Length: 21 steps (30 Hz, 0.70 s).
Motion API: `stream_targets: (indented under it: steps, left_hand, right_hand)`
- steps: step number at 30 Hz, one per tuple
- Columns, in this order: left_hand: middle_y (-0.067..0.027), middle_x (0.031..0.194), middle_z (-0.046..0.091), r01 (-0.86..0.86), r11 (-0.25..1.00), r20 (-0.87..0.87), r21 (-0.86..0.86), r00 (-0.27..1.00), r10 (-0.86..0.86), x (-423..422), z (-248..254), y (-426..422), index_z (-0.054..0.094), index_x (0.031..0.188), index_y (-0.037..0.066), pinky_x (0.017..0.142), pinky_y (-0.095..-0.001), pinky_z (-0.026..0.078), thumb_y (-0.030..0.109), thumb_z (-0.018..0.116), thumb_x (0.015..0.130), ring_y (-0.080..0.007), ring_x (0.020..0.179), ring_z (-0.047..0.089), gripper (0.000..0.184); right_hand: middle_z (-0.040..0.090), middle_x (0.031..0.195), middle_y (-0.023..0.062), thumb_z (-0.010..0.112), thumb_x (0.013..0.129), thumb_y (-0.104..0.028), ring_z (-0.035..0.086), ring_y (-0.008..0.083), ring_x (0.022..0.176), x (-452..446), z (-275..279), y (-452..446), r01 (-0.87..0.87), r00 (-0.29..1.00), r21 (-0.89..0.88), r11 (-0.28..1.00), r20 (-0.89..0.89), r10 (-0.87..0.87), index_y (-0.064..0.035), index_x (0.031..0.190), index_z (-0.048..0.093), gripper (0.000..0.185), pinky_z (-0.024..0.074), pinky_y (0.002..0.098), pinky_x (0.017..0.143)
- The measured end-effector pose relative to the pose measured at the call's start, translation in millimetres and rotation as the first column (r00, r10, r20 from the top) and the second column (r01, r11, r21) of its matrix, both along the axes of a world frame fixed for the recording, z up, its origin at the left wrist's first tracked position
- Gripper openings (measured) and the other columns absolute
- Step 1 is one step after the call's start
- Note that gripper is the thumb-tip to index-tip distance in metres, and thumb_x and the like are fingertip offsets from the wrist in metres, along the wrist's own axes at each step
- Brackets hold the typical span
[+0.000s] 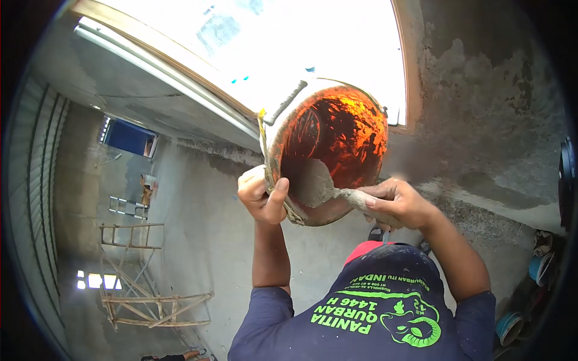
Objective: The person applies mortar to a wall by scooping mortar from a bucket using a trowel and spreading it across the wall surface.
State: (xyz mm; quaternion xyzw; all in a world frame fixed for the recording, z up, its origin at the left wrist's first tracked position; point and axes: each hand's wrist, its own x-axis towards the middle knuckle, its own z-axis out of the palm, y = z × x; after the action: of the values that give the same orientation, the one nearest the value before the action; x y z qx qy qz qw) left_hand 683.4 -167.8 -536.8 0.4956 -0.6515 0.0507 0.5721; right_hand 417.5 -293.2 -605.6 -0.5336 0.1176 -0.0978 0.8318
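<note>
My left hand is closed on the near left rim of a tilted bucket, its thumb over the edge. The open mouth faces me, and the inside glows orange with dark smears. In my right hand is the handle of a cement-coated trowel. Its grey blade lies inside the mouth, towards the lower left wall. Grey residue coats the bucket's rim, and its raised handle shows at the upper left. Whether mortar lies under the blade I cannot tell.
A bright window opening is beyond the bucket, with a wooden frame. Rough plastered wall stands at right. Wooden scaffolding and a blue panel are at left. Containers sit at lower right. Part of another person shows at bottom left.
</note>
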Motion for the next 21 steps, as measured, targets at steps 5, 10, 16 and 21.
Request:
stream_targets:
  steps: [5, 10, 16, 21]
  left_hand:
    - [-0.0026, 0.057, 0.034, 0.021, 0.999, 0.058, -0.048, 0.998, -0.019, 6, -15, 13, 0.039, 0.062, 0.003, 0.050, -0.0345, 0.020, 0.022, 0.072, 0.092, -0.0152, 0.050, 0.031, 0.048]
    - [-0.0011, 0.061, 0.039, -0.230, 0.969, -0.163, -0.085, 0.963, 0.214, -5, -43, 37, 0.047, 0.068, 0.001, 0.055, -0.0334, 0.026, 0.021, 0.070, 0.096, -0.0125, 0.058, 0.035, 0.042]
    - [0.0092, 0.055, 0.033, -0.232, 0.969, -0.448, 0.084, 0.860, 0.244, -27, -46, 58, 0.041, 0.058, 0.007, 0.049, -0.0314, 0.024, 0.008, 0.061, 0.095, -0.0048, 0.053, 0.031, 0.042]
    - [0.0093, 0.061, 0.035, -0.135, 0.959, -0.461, 0.248, 0.855, 0.239, -25, -60, 55, 0.035, 0.063, 0.009, 0.052, -0.0301, 0.018, 0.010, 0.062, 0.094, -0.0030, 0.058, 0.029, 0.041]
  right_hand:
    - [0.063, 0.093, 0.0164, 0.058, 0.105, -0.036, 0.054, 0.0152, 0.050, 1, -54, 24, -0.206, 0.960, 0.537, 0.818, 0.272, 0.063, 0.0018, 0.132, 0.057, 0.046, 0.0434, 0.0273, 0.043]
    - [0.062, 0.095, 0.0189, 0.055, 0.105, -0.038, 0.056, 0.0160, 0.052, -26, -67, 60, -0.310, 0.913, 0.724, 0.617, 0.407, -0.019, 0.0004, 0.135, 0.055, 0.049, 0.0432, 0.0276, 0.043]
    - [0.065, 0.085, 0.0166, 0.062, 0.100, -0.043, 0.058, 0.0162, 0.054, -111, 18, 42, 0.059, 0.907, 0.327, 0.943, 0.376, -0.188, 0.0080, 0.132, 0.054, 0.061, 0.0429, 0.0274, 0.041]
    - [0.065, 0.086, 0.0108, 0.064, 0.098, -0.055, 0.065, 0.0167, 0.063, -134, 117, 11, 0.668, 0.714, -0.154, 0.728, 0.409, -0.568, 0.0055, 0.136, 0.050, 0.073, 0.0504, 0.0291, 0.049]
